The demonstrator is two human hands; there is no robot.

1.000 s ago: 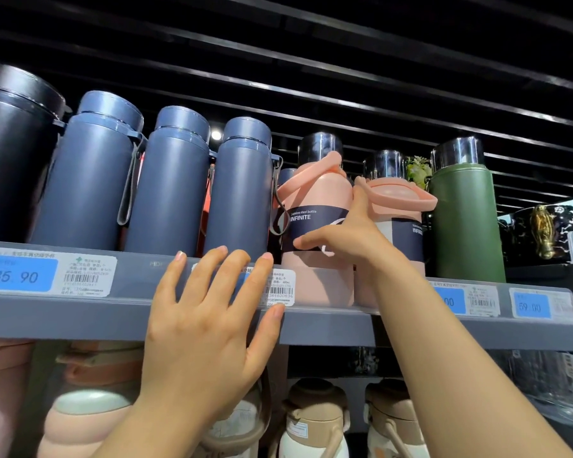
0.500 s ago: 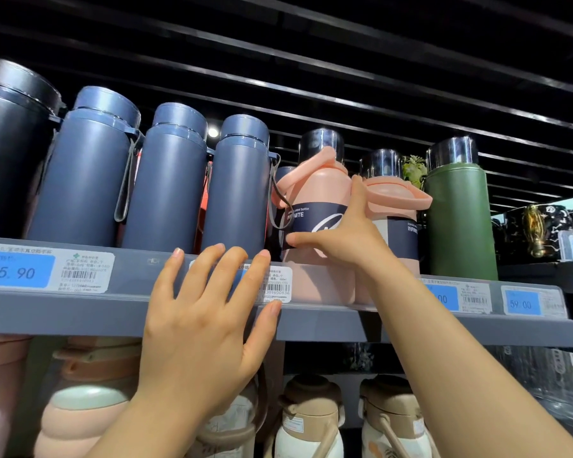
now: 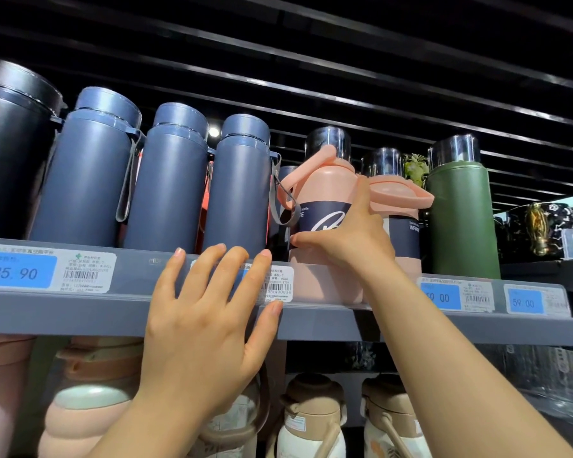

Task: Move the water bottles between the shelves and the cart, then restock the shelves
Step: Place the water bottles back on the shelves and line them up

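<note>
A pink water bottle (image 3: 325, 190) with a chrome cap and a dark label band stands on the upper grey shelf (image 3: 80, 310). My right hand (image 3: 351, 236) grips its front, thumb up along the right side, fingers across the label. A second pink bottle (image 3: 402, 206) stands just right of it, partly behind my hand. My left hand (image 3: 209, 322) rests flat with spread fingers on the shelf's front edge, over a price tag. Three blue bottles (image 3: 166, 186) stand to the left.
A black bottle (image 3: 10, 150) is at the far left and a green bottle (image 3: 460, 219) right of the pink ones. Price tags (image 3: 47, 271) line the shelf lip. The lower shelf holds pink and beige bottles (image 3: 311, 421). No cart is in view.
The first pink bottle has turned under my right hand, so its label now shows a white script logo instead of the printed word. My left hand has stayed on the shelf edge.
</note>
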